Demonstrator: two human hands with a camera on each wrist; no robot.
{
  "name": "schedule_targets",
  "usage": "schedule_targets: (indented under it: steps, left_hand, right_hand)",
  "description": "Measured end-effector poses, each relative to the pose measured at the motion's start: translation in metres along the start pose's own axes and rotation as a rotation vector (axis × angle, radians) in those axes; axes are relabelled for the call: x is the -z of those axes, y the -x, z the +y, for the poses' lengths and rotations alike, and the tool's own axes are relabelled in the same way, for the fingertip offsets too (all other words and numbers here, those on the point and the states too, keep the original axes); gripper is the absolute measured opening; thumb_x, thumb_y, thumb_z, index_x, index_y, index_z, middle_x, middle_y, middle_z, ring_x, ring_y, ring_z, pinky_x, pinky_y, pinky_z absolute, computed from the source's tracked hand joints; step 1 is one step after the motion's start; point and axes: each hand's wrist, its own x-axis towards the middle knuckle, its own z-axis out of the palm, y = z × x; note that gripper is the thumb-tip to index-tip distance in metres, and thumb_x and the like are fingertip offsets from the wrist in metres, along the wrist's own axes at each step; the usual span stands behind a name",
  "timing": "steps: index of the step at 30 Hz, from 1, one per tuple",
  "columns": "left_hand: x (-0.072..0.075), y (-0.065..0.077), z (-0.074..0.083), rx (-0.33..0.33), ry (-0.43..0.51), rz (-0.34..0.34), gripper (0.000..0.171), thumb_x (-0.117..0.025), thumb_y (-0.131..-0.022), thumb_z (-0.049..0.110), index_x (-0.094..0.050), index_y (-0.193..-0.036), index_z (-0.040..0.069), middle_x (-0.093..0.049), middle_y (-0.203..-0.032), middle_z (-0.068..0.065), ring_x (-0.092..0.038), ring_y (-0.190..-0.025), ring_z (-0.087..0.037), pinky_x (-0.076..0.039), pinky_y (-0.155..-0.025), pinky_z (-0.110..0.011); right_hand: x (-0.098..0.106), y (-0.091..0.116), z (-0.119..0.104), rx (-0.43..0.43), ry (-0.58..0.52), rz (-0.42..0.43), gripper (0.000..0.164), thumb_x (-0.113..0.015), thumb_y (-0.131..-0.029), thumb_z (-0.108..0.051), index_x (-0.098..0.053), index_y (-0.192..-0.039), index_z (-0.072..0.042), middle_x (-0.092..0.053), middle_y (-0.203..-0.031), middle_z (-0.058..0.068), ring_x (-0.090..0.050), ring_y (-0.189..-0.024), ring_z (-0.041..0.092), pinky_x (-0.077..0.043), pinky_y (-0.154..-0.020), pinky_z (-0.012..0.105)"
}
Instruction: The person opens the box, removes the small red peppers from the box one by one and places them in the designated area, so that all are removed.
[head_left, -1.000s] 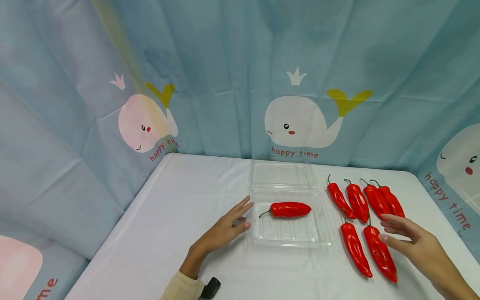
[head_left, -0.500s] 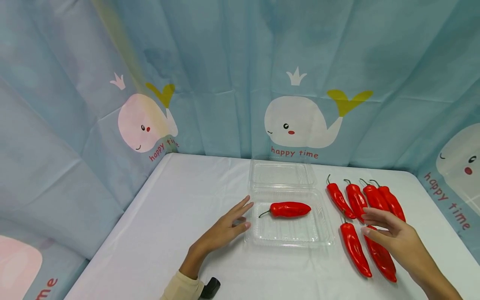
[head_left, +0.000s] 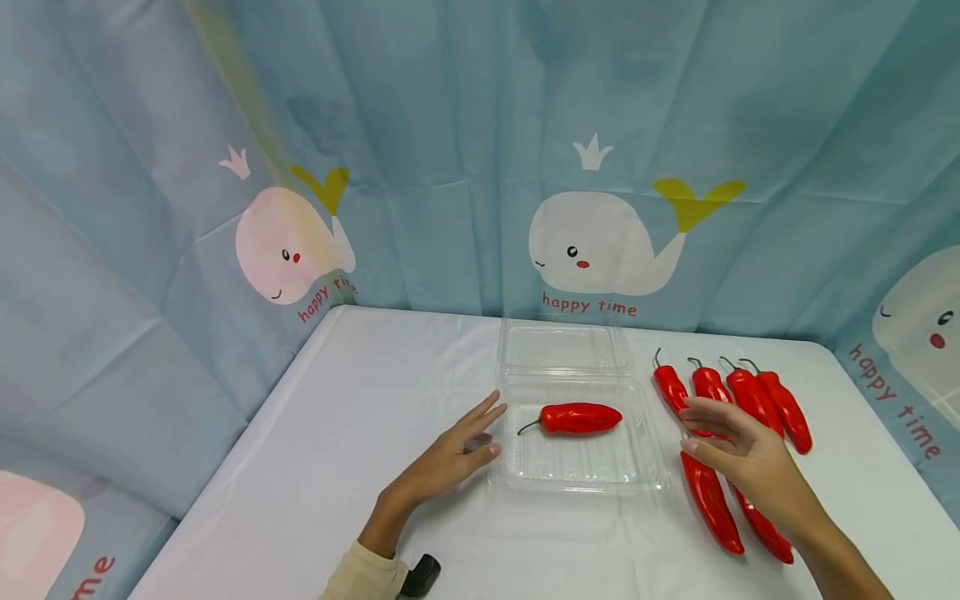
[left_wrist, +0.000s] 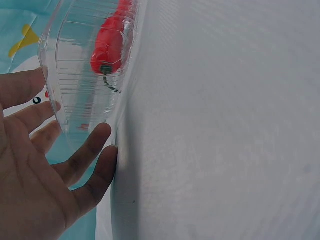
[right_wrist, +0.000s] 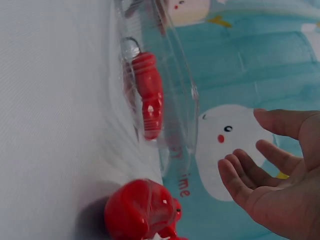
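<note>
A clear plastic clamshell box (head_left: 577, 468) lies with its lid (head_left: 566, 348) folded back. Inside its base is one red pepper (head_left: 581, 418), stem to the left. My left hand (head_left: 442, 462) is at the box's left side, fingers extended; in the left wrist view, fingertips (left_wrist: 102, 134) meet or nearly meet the clear wall. Above the loose peppers, my right hand (head_left: 757, 471) hovers with relaxed fingers and nothing in them. It partly covers a front pepper (head_left: 712, 508) and another pepper (head_left: 768, 533) beside it. The right wrist view confirms an empty palm (right_wrist: 285, 200).
Several more red peppers (head_left: 787, 412) lie in a row at the right back of the white-covered table (head_left: 390, 375). A blue whale-print curtain (head_left: 420, 242) stands behind and at the sides. A black object (head_left: 422, 575) sits by the left sleeve (head_left: 367, 575).
My right hand has moved left across the loose peppers, from the right-hand ones toward the box. The left hand, box and peppers have stayed where they were.
</note>
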Motion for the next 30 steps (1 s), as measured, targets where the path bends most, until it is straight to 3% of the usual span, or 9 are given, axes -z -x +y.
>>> schedule_targets:
  steps: [10,17,24,30]
  left_hand:
    - [0.0,0.001,0.0,0.0,0.006,-0.002,0.063,-0.057,-0.111,0.027,-0.032,-0.168,0.018,-0.011,-0.179,0.005,-0.058,-0.139,-0.032,-0.046,-0.114,-0.055]
    - [0.0,0.001,-0.001,-0.002,-0.001,0.001,0.063,-0.056,-0.111,0.028,-0.032,-0.168,0.018,-0.012,-0.179,0.004,-0.058,-0.138,-0.032,-0.047,-0.113,-0.054]
    - [-0.001,0.0,0.0,0.0,0.003,0.003,0.063,-0.057,-0.111,0.027,-0.033,-0.168,0.018,-0.012,-0.179,0.004,-0.058,-0.138,-0.032,-0.047,-0.113,-0.056]
    - [-0.001,0.0,0.0,0.002,0.008,0.003,0.063,-0.057,-0.111,0.027,-0.033,-0.168,0.018,-0.012,-0.179,0.005,-0.058,-0.138,-0.032,-0.047,-0.113,-0.057]
  right_hand:
    - [-0.016,-0.01,-0.012,0.048,-0.078,-0.056,0.063,-0.072,-0.102,-0.025,-0.046,-0.157,-0.009,-0.06,-0.143,0.015,-0.062,-0.121,0.005,-0.059,-0.087,0.019]
    - [-0.026,-0.017,-0.015,-0.01,-0.152,-0.11,0.074,-0.074,-0.101,-0.032,-0.036,-0.163,-0.016,-0.057,-0.149,0.015,-0.062,-0.127,0.011,-0.058,-0.091,0.021]
    - [-0.039,-0.021,-0.019,-0.011,-0.217,-0.137,0.075,-0.074,-0.101,-0.03,-0.035,-0.164,-0.017,-0.052,-0.155,0.018,-0.057,-0.139,0.038,-0.061,-0.093,0.03]
    - [-0.048,-0.026,-0.018,-0.02,-0.227,-0.159,0.076,-0.076,-0.099,-0.031,-0.037,-0.162,-0.017,-0.05,-0.158,0.019,-0.052,-0.143,0.045,-0.062,-0.095,0.035]
